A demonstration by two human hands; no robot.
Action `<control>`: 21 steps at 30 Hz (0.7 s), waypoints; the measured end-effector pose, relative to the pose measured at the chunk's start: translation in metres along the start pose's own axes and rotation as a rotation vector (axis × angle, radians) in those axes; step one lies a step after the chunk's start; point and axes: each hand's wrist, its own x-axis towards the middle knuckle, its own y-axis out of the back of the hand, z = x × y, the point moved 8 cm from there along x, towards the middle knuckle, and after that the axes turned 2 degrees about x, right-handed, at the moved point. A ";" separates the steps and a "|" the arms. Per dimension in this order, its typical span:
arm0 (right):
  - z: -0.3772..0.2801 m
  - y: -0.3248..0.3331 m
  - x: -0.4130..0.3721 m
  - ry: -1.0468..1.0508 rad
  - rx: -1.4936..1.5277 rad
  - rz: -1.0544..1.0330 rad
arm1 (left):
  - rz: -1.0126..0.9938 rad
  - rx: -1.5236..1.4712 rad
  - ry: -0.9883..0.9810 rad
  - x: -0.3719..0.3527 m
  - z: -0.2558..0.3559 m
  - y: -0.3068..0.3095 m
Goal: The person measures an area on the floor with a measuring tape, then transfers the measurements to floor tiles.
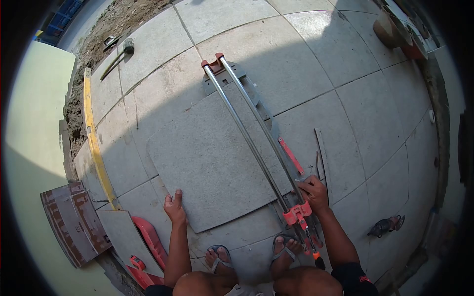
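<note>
A large grey tile (197, 148) lies under the two steel rails of a manual tile cutter (245, 129), which runs diagonally in front of me. My left hand (176, 208) is closed on the tile's near left edge, thumb on top. On the other side, my right hand (313, 193) has its fingers bent beside the right rail, at the tile's right side; what they pinch is hidden. The cutter's red carriage (297, 213) sits at the near end of the rails, just below that hand. A red bar (291, 156) sticks out from the cutter's right side.
A yellow spirit level (94, 143) and a mallet (123, 53) lie to the left. Near left are a brown-patterned box (76, 222), a tile piece (131, 237) and a red tape measure (137, 262). Narrow strips (323, 163) and an angle grinder (386, 226) lie right.
</note>
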 end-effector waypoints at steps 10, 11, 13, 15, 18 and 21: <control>-0.002 0.002 -0.003 0.014 -0.006 0.017 | -0.017 0.000 -0.007 0.003 -0.002 0.001; -0.002 0.002 -0.002 0.020 -0.004 0.014 | -0.012 -0.003 -0.010 0.003 -0.001 0.001; -0.002 0.002 -0.002 0.028 -0.020 0.007 | -0.015 0.015 -0.019 0.004 -0.002 0.001; -0.003 0.001 -0.002 0.031 -0.015 0.007 | -0.016 0.009 -0.012 0.004 -0.003 0.003; -0.003 0.001 -0.002 0.042 -0.013 0.015 | -0.014 0.005 -0.004 0.003 -0.003 0.001; -0.003 0.002 -0.002 0.047 -0.014 0.011 | -0.011 0.007 -0.007 0.003 -0.003 0.002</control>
